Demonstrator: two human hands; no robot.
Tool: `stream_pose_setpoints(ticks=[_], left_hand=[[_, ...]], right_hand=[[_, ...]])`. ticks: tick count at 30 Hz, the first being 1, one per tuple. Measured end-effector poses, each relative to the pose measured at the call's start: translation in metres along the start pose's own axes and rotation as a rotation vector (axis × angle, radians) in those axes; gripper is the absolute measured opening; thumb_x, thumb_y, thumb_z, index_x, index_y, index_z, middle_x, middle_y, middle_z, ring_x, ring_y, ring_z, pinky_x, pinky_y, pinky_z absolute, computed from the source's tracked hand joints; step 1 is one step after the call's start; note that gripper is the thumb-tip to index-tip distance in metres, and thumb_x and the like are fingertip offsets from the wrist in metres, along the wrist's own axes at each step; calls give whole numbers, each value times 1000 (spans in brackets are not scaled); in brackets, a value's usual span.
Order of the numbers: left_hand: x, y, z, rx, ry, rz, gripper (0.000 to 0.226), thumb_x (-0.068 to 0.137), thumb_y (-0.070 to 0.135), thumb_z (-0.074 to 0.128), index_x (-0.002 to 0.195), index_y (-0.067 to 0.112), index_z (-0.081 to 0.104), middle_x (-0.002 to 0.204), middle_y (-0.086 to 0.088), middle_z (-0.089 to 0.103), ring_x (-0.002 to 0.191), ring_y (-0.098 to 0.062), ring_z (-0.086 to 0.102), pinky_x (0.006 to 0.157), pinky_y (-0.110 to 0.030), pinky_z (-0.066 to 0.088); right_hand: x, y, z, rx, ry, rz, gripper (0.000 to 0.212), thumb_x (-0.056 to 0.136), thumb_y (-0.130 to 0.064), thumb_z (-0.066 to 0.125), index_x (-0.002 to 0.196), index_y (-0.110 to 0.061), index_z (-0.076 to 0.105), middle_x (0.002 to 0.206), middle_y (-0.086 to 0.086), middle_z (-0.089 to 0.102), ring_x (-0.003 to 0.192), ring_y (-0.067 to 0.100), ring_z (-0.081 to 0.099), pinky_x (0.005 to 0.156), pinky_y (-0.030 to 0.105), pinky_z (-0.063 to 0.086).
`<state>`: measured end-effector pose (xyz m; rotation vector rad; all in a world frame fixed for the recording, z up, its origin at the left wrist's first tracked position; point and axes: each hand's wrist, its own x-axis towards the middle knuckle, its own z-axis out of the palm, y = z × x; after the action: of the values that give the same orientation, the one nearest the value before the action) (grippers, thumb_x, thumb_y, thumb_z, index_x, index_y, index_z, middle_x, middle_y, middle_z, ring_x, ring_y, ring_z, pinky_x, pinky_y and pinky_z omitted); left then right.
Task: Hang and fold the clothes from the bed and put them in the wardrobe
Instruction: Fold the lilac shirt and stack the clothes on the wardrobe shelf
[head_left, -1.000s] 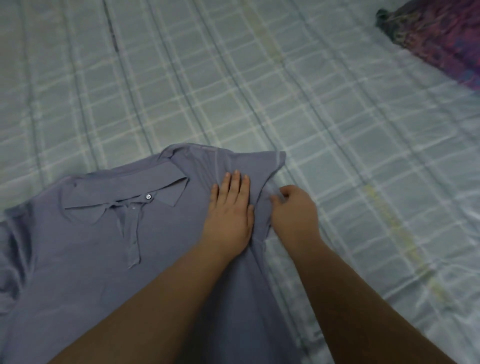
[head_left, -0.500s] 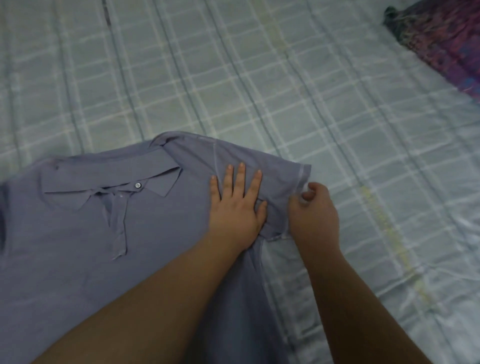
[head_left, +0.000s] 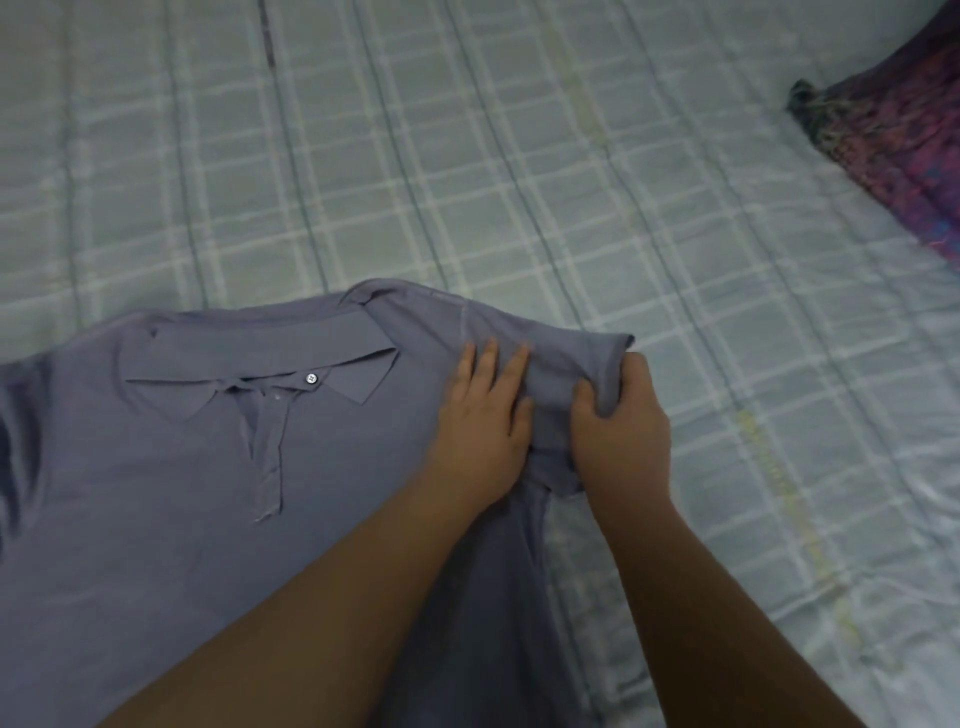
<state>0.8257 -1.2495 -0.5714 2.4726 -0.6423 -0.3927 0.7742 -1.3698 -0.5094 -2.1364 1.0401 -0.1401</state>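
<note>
Lying face up across the checked bedsheet (head_left: 467, 182), the grey-blue polo shirt (head_left: 182, 519) is spreading out beneath both forearms, its collar (head_left: 249, 369) sitting well off to the far side of the left hand (head_left: 480, 431). That left hand is pressing flat on the shoulder area with straight, slightly spread fingers, holding nothing. Just beside it, almost touching, the right hand (head_left: 621, 441) is curling its fingers and thumb round the short sleeve (head_left: 571, 364), bunching the cloth as if bringing it inward. The risk seems to be a crooked fold: if the gripped sleeve is being dragged faster than the flat palm is pinning, the thin fabric is likely to be sliding and wrinkling under the palm. Well beyond the right hand, a purple patterned cloth (head_left: 904, 156) is lying at the bed's corner, clear of the work.
</note>
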Motion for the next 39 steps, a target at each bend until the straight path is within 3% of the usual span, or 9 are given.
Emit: stream_pose_setpoints(ticks=[3,9,12,15,18,20,25,30,39], left_hand=[[-10,-16,-26,-76,63,4,64,94,42,21,154,20,25,162,-12,19,150,-31,7,119,-30,0],[-51,-67,-61,-250,149,-124,57,89,11,41,145,7,40,151,-17,39,140,-23,31,114,-10,7],[-59,-80,-68,-535,148,-366,44,94,9,37,135,21,46,125,-4,60,117,-16,56,111,-32,39],[-52,-84,-71,-577,219,-416,38,88,19,38,123,25,51,104,2,65,97,-20,64,97,-42,49],[-35,-71,-76,-328,233,-315,36,89,10,50,123,14,59,111,-1,66,104,-22,60,94,-26,41],[-22,-65,-73,-76,218,-170,33,87,18,58,119,15,61,113,-7,66,106,-28,58,95,-34,41],[-7,-55,-64,65,-70,-243,32,88,42,63,109,18,56,107,-9,65,102,-30,59,86,-40,48],[-11,-64,-79,87,17,-297,25,95,40,52,86,17,51,98,-14,65,97,-35,59,78,-38,40],[-36,-92,-86,244,31,-382,31,99,45,45,103,14,50,98,-12,67,94,-33,63,66,-36,38]], right_hand=[[-24,-16,3,-4,-65,-151,26,94,-34,50,117,-27,59,100,1,70,93,25,65,77,31,47],[-90,-47,55,-221,-295,-285,56,89,-37,40,139,-14,49,128,10,58,115,29,57,91,40,48],[-118,-50,72,-187,-506,-265,68,84,-40,32,145,-12,42,137,11,54,126,30,51,104,39,41],[-129,-40,71,-223,-490,-255,48,86,-41,29,123,-25,57,119,1,63,112,25,58,92,39,47],[-120,-20,64,-262,-242,-444,45,81,-32,37,112,-17,66,109,5,66,102,29,60,89,37,43],[-109,-2,67,-327,-142,-542,50,80,-25,43,121,-7,65,121,13,66,114,33,59,100,35,36],[-111,30,83,-538,-264,-628,64,85,-26,59,145,-10,46,151,9,45,139,28,40,117,43,21],[-115,34,82,-514,-271,-650,69,87,-31,53,152,-17,34,157,7,35,145,26,30,118,49,18],[-131,38,96,-624,-351,-670,69,91,-40,47,153,-14,32,160,8,29,148,28,25,117,57,20]])
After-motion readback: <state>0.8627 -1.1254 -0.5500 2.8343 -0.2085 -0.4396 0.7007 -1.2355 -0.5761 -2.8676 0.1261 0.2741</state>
